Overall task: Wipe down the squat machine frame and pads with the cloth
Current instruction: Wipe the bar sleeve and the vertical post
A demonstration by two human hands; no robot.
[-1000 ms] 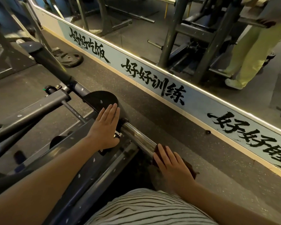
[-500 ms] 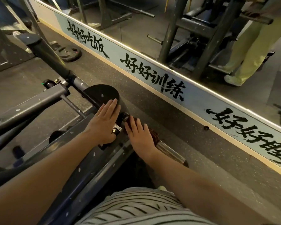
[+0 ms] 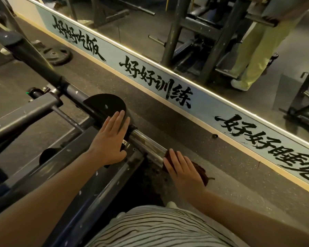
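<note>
A: Where is the cloth at this moment?
B: The cloth (image 3: 202,171) lies under my right hand (image 3: 185,173), on the outer end of the chrome bar (image 3: 146,142). It is dark brown. A small part of it shows in front of the fingers (image 3: 176,160), and a bigger part comes out on the side of the little finger, toward the floor (image 3: 168,122).
A: Do you grip it?
B: No. The fingers of this hand are straight and close together, and they press flat on the cloth from above. They are not curled around it. The thumb is hidden from me.
A: And the end of the bar?
B: It is hidden under the cloth and the palm, so I cannot tell where it finishes.
A: What does the other hand do?
B: My left hand (image 3: 109,139) rests flat where the bar meets the frame (image 3: 105,191). Its fingers are also straight, and their tips touch the black round disc (image 3: 103,105) which sits on the bar. It holds nothing. Between the two hands there is a bare shining piece of the bar.
A: What is around you?
B: Along the floor runs a pale blue band (image 3: 202,107) with black brush letters, and above it a mirror (image 3: 212,15). In the mirror stand grey machine posts (image 3: 172,32) and a person (image 3: 253,56) in light green trousers. A weight plate (image 3: 58,56) lies on the floor far to the left. Below I see my striped shirt (image 3: 159,227)
</note>
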